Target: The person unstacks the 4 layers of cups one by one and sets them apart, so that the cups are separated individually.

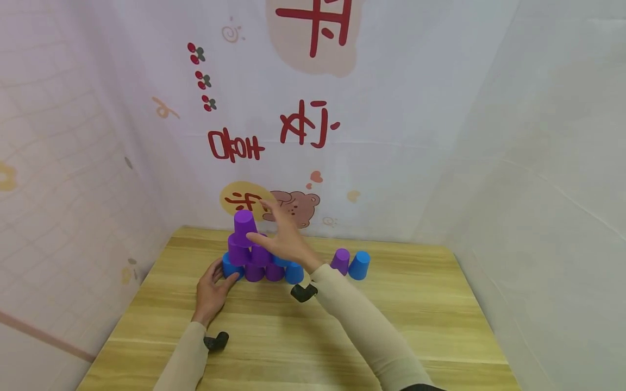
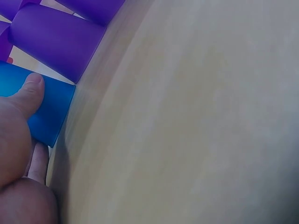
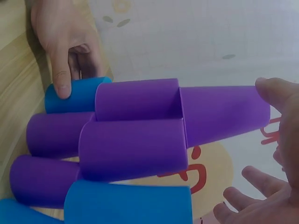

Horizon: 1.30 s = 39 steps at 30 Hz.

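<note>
1. right sleeve [image 1: 367, 326] crosses the surface [image 1: 425, 326]; right hand [image 1: 287, 239], grip spread apart, thumb at the top purple cup [image 1: 244, 224].
2. left hand [image 1: 211, 290] holds, grip clasped around it, a blue cup [image 1: 232, 267] at the bottom left of the stack [image 1: 261, 255].

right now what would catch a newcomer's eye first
Probably the pyramid of purple and blue cups at the back of the table, with one purple cup on top, the right hand beside it. The left hand grips the blue cup at the bottom row's left end, and red characters stand out on the backdrop.
</note>
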Motion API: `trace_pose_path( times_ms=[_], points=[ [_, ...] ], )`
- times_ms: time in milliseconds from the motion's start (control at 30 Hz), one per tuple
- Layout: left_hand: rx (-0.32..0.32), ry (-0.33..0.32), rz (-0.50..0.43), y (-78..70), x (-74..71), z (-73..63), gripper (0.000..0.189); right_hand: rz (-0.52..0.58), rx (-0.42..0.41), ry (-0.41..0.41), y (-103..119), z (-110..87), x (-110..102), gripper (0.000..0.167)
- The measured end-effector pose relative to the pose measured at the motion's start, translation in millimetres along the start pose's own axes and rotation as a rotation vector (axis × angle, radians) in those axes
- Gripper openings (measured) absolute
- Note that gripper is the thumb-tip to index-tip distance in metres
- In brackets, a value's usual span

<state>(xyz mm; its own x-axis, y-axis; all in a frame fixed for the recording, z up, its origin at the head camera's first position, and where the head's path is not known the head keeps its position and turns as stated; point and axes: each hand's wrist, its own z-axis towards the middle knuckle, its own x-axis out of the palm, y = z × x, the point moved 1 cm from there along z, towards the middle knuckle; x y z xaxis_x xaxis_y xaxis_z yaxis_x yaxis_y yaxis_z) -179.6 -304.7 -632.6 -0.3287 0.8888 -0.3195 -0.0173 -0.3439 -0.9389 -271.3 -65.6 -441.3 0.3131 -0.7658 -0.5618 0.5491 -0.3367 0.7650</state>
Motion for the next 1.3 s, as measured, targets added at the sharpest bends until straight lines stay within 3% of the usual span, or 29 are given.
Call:
trace_pose_path(
  times_ms=[467, 900, 1300],
  points=[
    [-0.027, 0.008, -0.014, -0.9, -0.3, -0.4, 0.073, 0.021, -0.035, 0.019, 8, 15.3, 13, 0.083],
    [0.009, -0.007, -0.007, 2.8, 1.6, 0.2, 0.073, -0.046, -0.008, 0.012, 16, 22.9, 21, 0.068],
    [-0.009, 0.002, -0.003, 3.1, 0.3, 0.1, 0.073, -0.029, 0.036, -0.002, 18, 23.0, 25, 0.062]
  ],
)
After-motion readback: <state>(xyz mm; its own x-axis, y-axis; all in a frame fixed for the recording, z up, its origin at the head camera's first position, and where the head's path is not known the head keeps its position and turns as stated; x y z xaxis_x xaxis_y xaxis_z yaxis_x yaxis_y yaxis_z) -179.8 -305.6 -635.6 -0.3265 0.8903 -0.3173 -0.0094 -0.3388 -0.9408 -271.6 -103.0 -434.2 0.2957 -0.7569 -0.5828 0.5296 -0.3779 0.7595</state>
